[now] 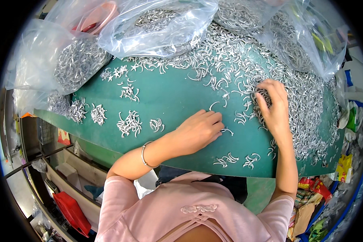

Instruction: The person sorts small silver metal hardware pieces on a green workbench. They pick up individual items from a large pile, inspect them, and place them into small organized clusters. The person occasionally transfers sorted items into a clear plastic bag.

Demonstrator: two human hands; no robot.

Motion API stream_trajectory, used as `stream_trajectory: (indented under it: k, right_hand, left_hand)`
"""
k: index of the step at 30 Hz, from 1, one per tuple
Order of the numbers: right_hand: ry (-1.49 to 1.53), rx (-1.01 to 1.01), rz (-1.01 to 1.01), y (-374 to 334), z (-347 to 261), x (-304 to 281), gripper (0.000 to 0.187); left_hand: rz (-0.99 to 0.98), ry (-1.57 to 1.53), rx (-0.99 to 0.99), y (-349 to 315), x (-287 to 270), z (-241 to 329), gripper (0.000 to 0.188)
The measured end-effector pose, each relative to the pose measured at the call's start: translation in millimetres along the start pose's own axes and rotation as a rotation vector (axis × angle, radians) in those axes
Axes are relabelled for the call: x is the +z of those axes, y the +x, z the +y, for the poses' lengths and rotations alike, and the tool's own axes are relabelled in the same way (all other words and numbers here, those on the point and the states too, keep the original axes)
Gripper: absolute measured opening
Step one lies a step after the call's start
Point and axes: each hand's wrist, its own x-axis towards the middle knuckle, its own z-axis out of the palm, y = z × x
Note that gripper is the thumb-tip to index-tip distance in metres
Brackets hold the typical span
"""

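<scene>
Two short pink sleeves (117, 197) come up from six o'clock in my feed, where I take the middle of the view as the hub and twelve as the far side. Low down, between seven and eight, I see a red plastic basket (72, 213). Nearest to me on the green tabletop (177, 97), two small clusters (226, 159) of curved silver pieces lie just beside each other toward four o'clock. Close to the hub is the left hand (203, 130), a bracelet (143, 154) around its forearm. Its fingers are curled close together with one curved piece (229, 130) at their tips; I cannot tell whether they pinch it. Another loose piece (212, 105) lies just beyond that hand toward one o'clock. Near three o'clock I have the right hand (277, 109), thumb and fingers apart over the inner edge of a large heap (310, 117) of the same silver pieces. Toward nine, separate small piles (129, 124) sit on the green surface. The heap spreads from four round to one, thinning toward twelve. Farther off, clear plastic bags (121, 36) holding more such pieces line the edge from ten to two, and a pink basin (111, 12) shows at eleven.
</scene>
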Motion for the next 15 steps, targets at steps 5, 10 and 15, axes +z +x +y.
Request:
stream_trajectory:
  k: [5, 10, 15]
  right_hand:
    - [-0.081, -0.158, -0.096, 13, -21, 22, 0.026]
    - [0.039, -0.028, -0.129, 8, -6, 16, 0.012]
    - [0.060, 0.023, -0.058, 4, -1, 12, 0.013]
  left_hand:
    - [-0.052, -0.050, 0.006, -1, -6, 2, 0.020]
    - [0.213, 0.045, -0.174, -1, -9, -6, 0.025]
    - [0.294, 0.145, -0.262, -1, -8, -6, 0.026]
